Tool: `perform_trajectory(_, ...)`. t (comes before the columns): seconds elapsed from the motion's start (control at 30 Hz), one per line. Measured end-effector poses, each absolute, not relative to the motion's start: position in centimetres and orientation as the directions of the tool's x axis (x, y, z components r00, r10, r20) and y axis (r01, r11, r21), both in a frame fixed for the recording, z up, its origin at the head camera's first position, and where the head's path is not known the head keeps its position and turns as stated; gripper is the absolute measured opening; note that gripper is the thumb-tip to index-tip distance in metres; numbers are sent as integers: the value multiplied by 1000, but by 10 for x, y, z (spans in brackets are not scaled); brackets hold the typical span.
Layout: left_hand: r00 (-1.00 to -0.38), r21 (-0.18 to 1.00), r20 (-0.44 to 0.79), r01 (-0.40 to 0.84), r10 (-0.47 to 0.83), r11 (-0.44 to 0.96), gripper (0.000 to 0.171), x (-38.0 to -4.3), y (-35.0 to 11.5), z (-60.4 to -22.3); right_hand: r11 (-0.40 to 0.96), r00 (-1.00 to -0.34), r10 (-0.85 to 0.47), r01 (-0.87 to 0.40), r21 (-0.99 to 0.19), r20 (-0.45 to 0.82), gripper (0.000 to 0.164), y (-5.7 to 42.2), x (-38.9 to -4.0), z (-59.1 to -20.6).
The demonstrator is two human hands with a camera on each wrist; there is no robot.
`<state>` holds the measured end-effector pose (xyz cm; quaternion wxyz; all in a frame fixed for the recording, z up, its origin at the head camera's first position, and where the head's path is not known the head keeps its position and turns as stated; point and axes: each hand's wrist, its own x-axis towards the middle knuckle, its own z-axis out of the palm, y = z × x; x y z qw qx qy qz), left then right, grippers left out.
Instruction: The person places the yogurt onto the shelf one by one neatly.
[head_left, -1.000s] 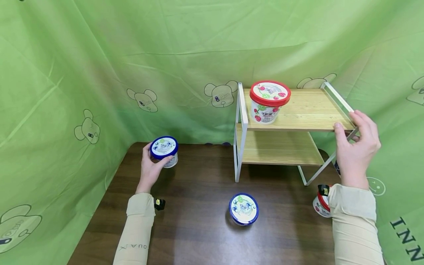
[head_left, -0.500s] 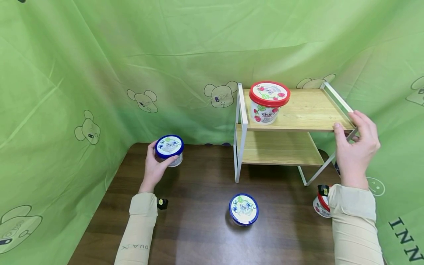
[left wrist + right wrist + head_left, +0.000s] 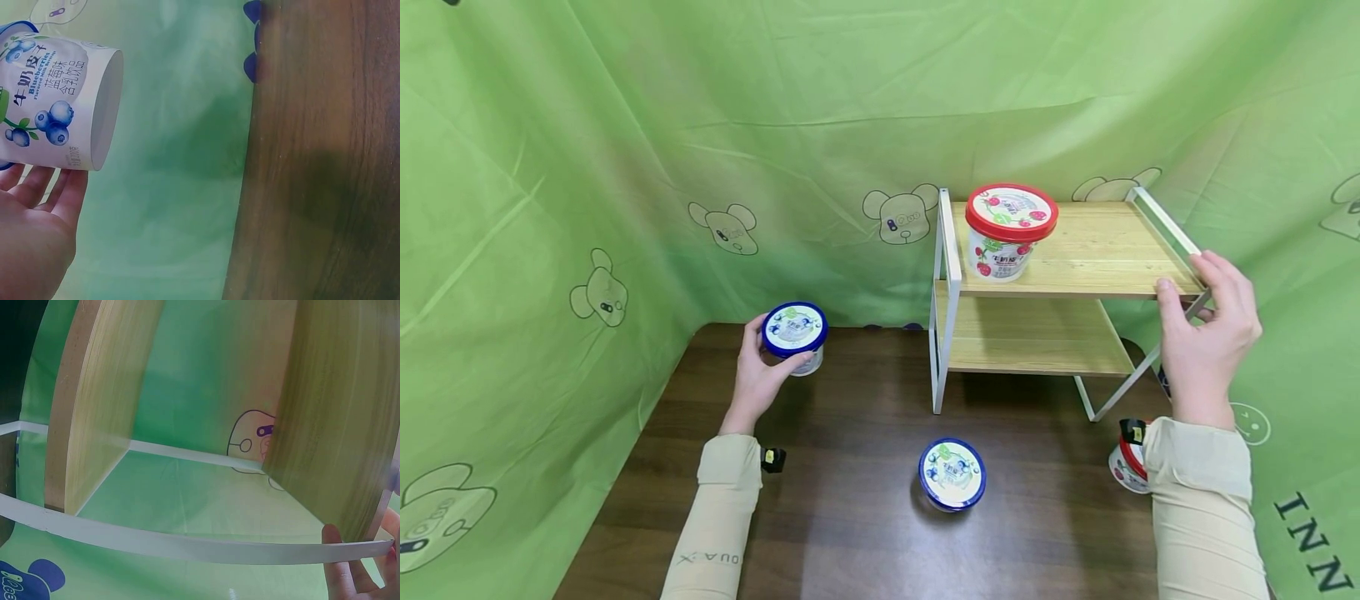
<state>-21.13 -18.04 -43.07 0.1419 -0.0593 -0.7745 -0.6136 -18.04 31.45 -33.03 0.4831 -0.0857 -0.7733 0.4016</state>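
Observation:
My left hand (image 3: 758, 379) grips a blue-lidded blueberry milk tub (image 3: 795, 329), thumb in front and fingers behind. In the left wrist view the tub (image 3: 56, 103) is clear of the table, its base facing the wood. Over at the two-tier shelf (image 3: 1108, 250), my right hand (image 3: 1213, 333) holds the front right corner of the upper board, thumb on the front edge. The right wrist view shows fingers (image 3: 340, 575) hooked around the white frame there. A red-lidded strawberry tub (image 3: 1009, 233) stands upright at the upper board's left end.
Another blue-lidded tub (image 3: 952, 473) stands on the brown table (image 3: 850, 517), in front of the shelf. Partly behind the right sleeve is a second red-lidded tub (image 3: 1126, 468). A green printed curtain (image 3: 805, 150) encloses the back and sides.
My left hand has carried the blueberry tub to the right and slightly up in the head view. The right hand, the shelf and the other tubs stay where they were.

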Motion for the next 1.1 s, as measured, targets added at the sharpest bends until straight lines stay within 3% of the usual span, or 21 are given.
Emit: perform_trajectory(1.1, -943, 918, 333, 328, 18, 223, 84, -207, -155, -419, 686, -524, 485, -269, -676, 700, 37, 348, -200, -356)
